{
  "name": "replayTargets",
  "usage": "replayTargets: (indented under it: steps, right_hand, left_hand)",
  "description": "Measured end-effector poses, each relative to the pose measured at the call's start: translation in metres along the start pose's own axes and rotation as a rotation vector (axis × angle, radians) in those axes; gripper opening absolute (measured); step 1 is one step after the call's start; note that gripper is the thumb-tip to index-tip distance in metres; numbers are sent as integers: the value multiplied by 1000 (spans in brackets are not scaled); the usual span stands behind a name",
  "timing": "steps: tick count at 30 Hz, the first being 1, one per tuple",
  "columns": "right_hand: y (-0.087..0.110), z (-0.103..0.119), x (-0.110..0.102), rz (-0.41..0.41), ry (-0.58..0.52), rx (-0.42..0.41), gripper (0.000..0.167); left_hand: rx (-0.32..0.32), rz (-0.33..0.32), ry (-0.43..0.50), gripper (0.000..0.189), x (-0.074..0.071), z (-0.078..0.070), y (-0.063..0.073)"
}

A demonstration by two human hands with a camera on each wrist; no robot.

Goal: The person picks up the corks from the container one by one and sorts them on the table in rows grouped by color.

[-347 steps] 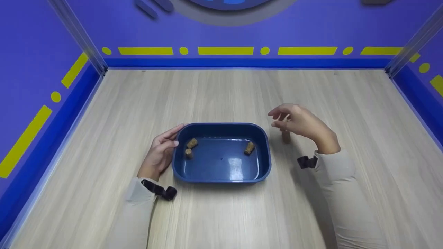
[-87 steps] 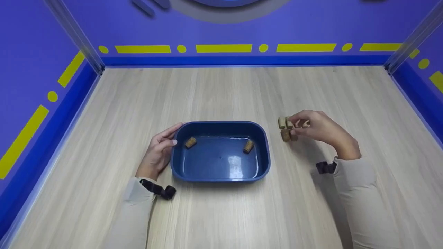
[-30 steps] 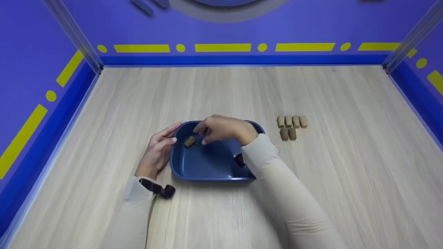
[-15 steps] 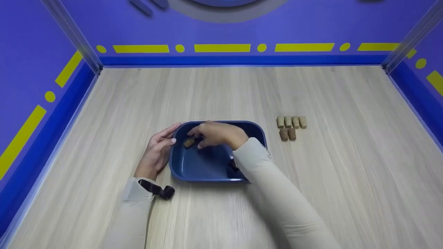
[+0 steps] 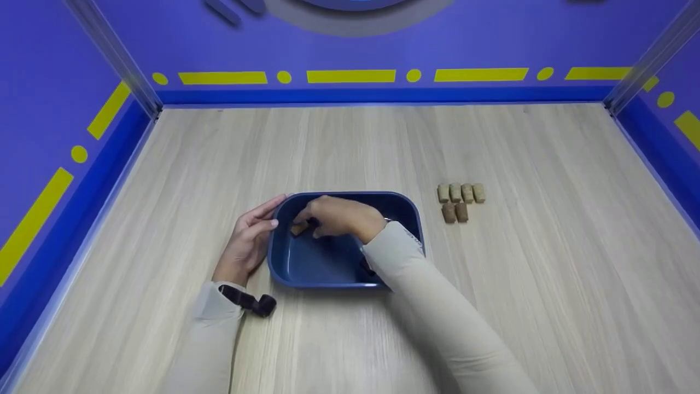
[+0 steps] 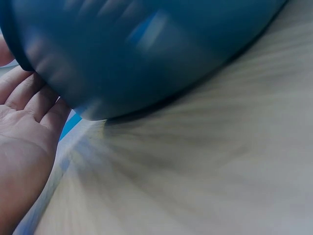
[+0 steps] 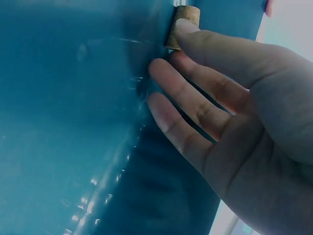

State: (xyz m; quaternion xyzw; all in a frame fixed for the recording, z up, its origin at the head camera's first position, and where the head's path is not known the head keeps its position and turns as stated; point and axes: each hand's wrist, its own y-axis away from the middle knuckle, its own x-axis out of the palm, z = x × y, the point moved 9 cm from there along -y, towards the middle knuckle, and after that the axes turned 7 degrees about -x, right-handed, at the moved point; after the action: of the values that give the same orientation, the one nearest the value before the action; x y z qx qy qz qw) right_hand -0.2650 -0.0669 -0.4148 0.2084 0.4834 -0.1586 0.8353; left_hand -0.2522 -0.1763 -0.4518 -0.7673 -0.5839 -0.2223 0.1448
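My left hand (image 5: pixel 246 241) holds the left end of a deep blue plastic tub (image 5: pixel 344 284), thumb on the rim and fingers along the outer wall. In the left wrist view, fingers lie against the tub's side. My right hand (image 5: pixel 342 216) reaches down inside the tub at its left end, over a brown cork (image 5: pixel 299 228). Its index finger touches the cork's far side, while the thumb stands a little apart in the head view. The right wrist view has the thumb overlapping the cork (image 7: pixel 190 15), with the other fingers loosely bent.
On the table (image 5: pixel 547 262) right of the tub lie light corks (image 5: pixel 455 192) in a row of several. Two darker corks (image 5: pixel 449 213) lie side by side just below them. Blue panels (image 5: pixel 350 54) wall the table at the back and sides.
Since the earliest frames, more corks have come to lie in rows on the right, and fewer are visible in the tub. Lately my right hand has lowered leftward onto the remaining visible cork.
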Motion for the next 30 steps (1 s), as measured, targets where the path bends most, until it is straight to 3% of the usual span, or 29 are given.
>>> replayTargets:
  steps: [11,17,24,30]
  right_hand:
    - [1,-1,2,-20,-153,-29,30]
    - [-1,2,3,-28,-127,-50,28]
    - [-1,0,2,-26,-58,-17,21]
    - [3,1,-1,-29,-89,-40,25]
  left_hand:
    - [-17,-37,14,51,-5,3,0]
    - [-12,-33,33,51,-4,2,0]
    - [-4,-14,18,50,-3,1,0]
    - [2,-1,13,48,-2,1,0]
